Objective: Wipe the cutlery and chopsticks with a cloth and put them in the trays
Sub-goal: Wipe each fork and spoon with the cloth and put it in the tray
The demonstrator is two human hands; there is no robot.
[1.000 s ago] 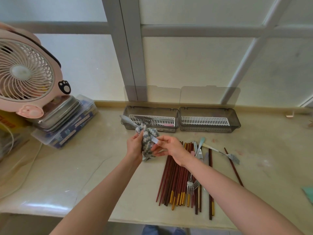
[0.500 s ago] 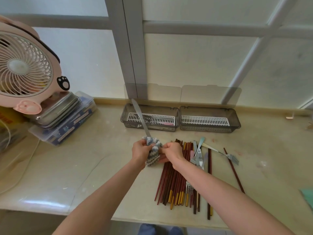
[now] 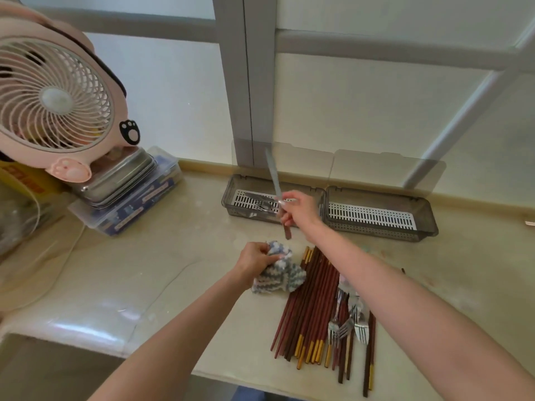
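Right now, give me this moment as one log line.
right hand: holds knife by left tray | left hand: holds cloth | chopsticks, forks: on counter

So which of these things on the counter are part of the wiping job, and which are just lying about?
Part of the job: knife, held by right hand; cloth, gripped by left hand; chopsticks; forks; left tray; right tray.

Just lying about: pink fan; metal tin; clear plastic box under it.

Beige countertop (image 3: pixel 144 279): left tray (image 3: pixel 227 198), right tray (image 3: pixel 376 231) side by side upper centre; chopsticks (image 3: pixel 312 299), forks (image 3: pixel 362 332) lower right; plastic box (image 3: pixel 130 212) left.
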